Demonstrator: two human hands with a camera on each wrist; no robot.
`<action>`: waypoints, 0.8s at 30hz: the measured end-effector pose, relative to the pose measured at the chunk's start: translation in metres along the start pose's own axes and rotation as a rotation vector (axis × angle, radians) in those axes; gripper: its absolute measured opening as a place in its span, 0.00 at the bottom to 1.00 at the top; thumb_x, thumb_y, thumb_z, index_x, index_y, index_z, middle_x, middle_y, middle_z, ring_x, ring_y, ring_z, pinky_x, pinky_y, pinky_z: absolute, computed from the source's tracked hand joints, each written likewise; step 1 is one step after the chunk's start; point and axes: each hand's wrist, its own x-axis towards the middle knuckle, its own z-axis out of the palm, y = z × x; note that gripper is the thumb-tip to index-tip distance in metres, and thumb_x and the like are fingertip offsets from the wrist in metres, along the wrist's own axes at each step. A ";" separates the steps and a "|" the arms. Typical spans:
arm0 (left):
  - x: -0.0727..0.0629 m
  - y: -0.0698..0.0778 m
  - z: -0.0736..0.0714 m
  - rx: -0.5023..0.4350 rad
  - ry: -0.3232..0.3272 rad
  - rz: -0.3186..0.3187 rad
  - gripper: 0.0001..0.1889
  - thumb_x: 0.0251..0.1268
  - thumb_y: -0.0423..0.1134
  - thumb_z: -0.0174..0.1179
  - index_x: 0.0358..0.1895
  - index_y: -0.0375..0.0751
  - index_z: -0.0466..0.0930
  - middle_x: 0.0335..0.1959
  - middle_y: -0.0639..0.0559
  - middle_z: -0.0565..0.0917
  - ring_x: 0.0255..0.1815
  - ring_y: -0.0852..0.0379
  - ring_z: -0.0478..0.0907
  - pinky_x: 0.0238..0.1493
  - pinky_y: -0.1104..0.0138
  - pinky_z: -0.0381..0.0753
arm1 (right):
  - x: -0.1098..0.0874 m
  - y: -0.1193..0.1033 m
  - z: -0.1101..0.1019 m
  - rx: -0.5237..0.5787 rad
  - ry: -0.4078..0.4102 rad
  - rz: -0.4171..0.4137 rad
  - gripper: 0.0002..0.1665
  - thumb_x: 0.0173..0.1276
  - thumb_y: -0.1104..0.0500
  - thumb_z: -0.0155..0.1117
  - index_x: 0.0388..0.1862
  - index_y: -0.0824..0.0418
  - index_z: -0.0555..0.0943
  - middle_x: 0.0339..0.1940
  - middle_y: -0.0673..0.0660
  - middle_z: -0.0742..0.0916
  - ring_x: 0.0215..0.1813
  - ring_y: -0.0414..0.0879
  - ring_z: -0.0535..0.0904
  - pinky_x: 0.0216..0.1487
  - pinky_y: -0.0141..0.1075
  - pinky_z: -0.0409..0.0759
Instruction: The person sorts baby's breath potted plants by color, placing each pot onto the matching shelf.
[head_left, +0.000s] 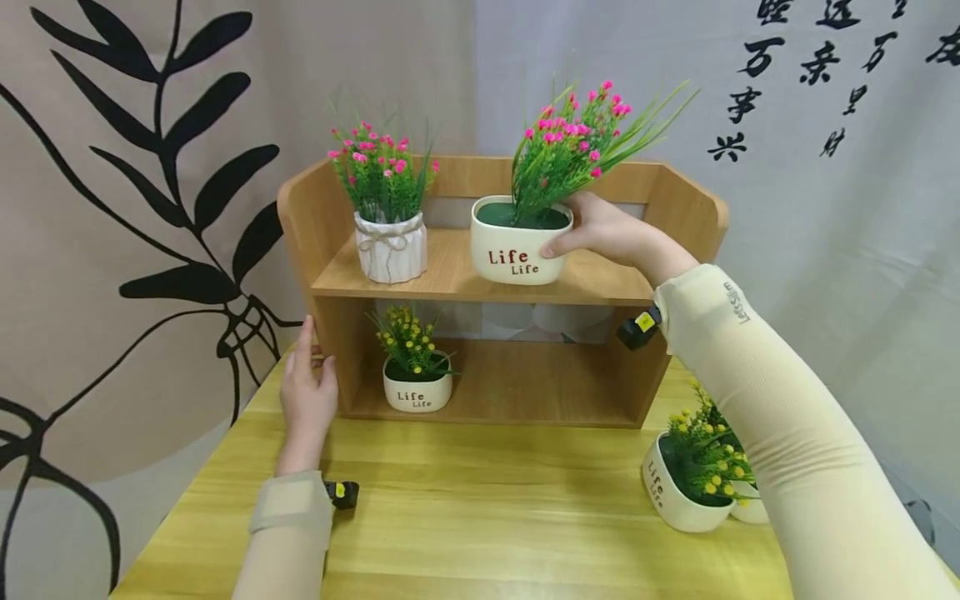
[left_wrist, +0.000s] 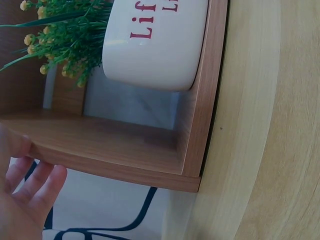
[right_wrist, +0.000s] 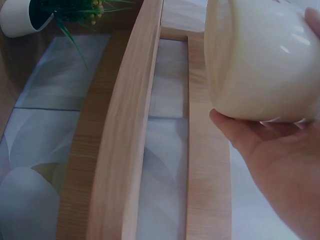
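Right hand [head_left: 603, 233] grasps the cream "Life" pot [head_left: 519, 250] (pink-flowered specimen). Left hand [head_left: 307, 400], loosely extended, touches wooden shelf [head_left: 532, 379].

An interior is shown, domestic or staged as such; which of the two cannot be told. Potted flowering plants [head_left: 392, 250] are held in the wooden shelf unit [head_left: 525, 379], set on a wood-grained table [head_left: 480, 517]. Behind the shelf unit, hangings [head_left: 405, 50] are printed with black leaves [head_left: 180, 283], left, and characters [head_left: 744, 107], right.
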 end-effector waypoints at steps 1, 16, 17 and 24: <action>0.000 0.000 0.000 -0.004 -0.001 -0.003 0.40 0.67 0.25 0.55 0.76 0.64 0.54 0.52 0.33 0.74 0.46 0.37 0.75 0.40 0.49 0.77 | 0.001 0.000 0.000 0.012 0.001 0.003 0.40 0.57 0.63 0.70 0.68 0.61 0.67 0.53 0.60 0.82 0.52 0.48 0.78 0.61 0.42 0.70; 0.000 0.003 -0.003 -0.001 -0.011 -0.020 0.41 0.68 0.25 0.55 0.76 0.66 0.53 0.52 0.34 0.74 0.47 0.38 0.75 0.39 0.49 0.78 | 0.023 0.014 0.009 0.041 -0.022 0.025 0.40 0.56 0.61 0.71 0.68 0.62 0.67 0.51 0.61 0.83 0.49 0.47 0.80 0.57 0.38 0.73; 0.000 0.002 -0.003 0.003 -0.011 -0.016 0.40 0.68 0.25 0.55 0.76 0.66 0.53 0.52 0.34 0.74 0.47 0.38 0.75 0.39 0.49 0.78 | 0.024 0.015 0.009 0.045 -0.019 0.027 0.40 0.57 0.61 0.70 0.68 0.61 0.67 0.52 0.61 0.83 0.49 0.47 0.80 0.57 0.38 0.73; 0.000 0.003 -0.003 0.002 -0.009 -0.009 0.40 0.68 0.25 0.55 0.76 0.65 0.53 0.52 0.34 0.74 0.47 0.38 0.75 0.39 0.49 0.78 | 0.030 0.019 0.011 0.052 -0.023 0.037 0.44 0.58 0.61 0.70 0.72 0.61 0.63 0.56 0.61 0.80 0.51 0.47 0.78 0.60 0.40 0.71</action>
